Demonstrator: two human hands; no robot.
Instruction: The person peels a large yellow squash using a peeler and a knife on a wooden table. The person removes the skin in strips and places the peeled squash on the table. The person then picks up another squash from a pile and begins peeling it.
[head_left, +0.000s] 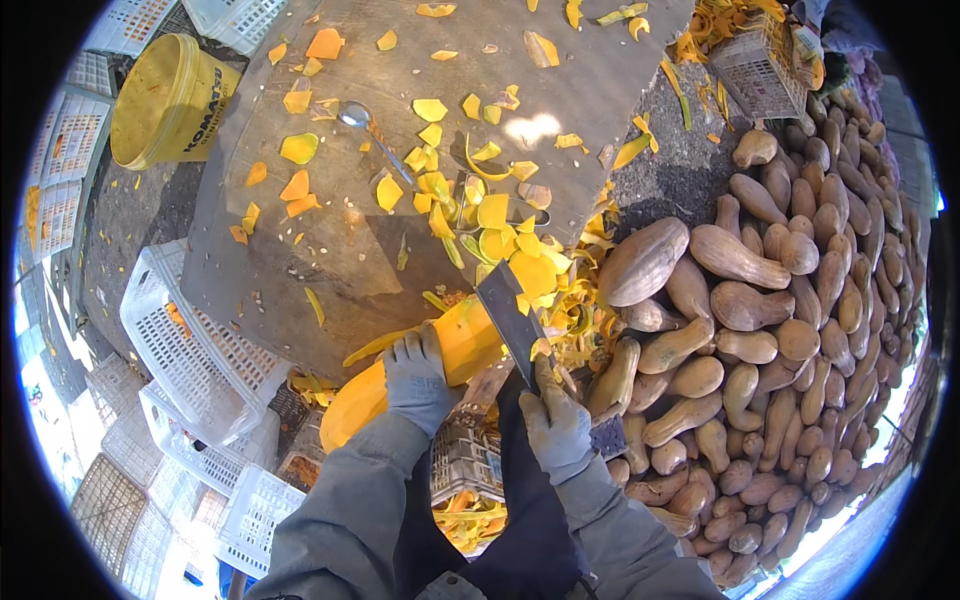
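Observation:
A long peeled squash (465, 341) with yellow-orange flesh lies slantwise at the near edge of the work board. My left hand (420, 381), in a grey glove, grips it around the middle from above. In my gloved right hand (555, 427) is a cleaver (510, 311), its broad dark blade against the squash's far right end. Cut yellow slices (532, 274) lie heaped just past the blade. A metal spoon (379, 139) rests on the board farther off. Behind the slices, another metal tool (469, 199) is partly covered.
A large pile of unpeeled tan squashes (750, 337) fills the right side. White plastic crates (202, 352) and a yellow bucket (169, 105) stand on the left. Scraps and seeds litter the wooden board (337, 247). Between my legs sits a crate (465, 461) above peelings. Another person's arm (855, 26) shows top right.

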